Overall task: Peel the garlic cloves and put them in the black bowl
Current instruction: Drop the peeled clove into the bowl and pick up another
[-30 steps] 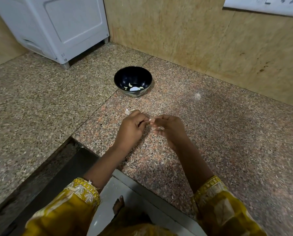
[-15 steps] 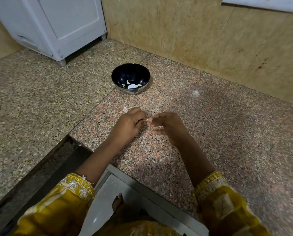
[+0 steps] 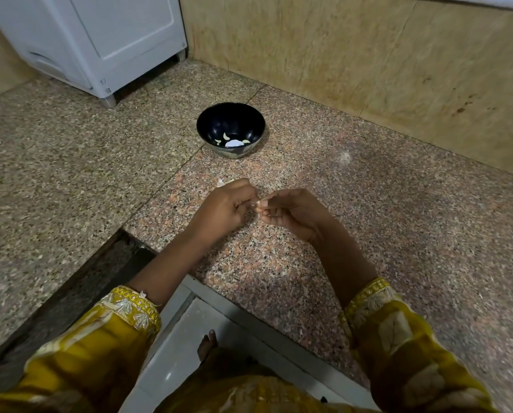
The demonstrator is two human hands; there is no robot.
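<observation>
The person is holding both hands close together, low over the counter (image 3: pixel 398 234), in front of the bowl (image 3: pixel 204 124). The left hand (image 3: pixel 222 208) is curling its fingers and is pinching one end of a small pale clove (image 3: pixel 256 203) with the fingertips. The right hand (image 3: pixel 294 213) is also curling, and its thumb and first finger are gripping the other end of the same clove. Most of the clove is hiding between the fingertips, so how much skin is on it one cannot tell. The bowl is standing on the counter, well apart from the hands, and a few peeled cloves (image 3: pixel 227 136) are lying at its bottom. A pale scrap (image 3: pixel 220 182) is lying on the counter just beside the left hand
</observation>
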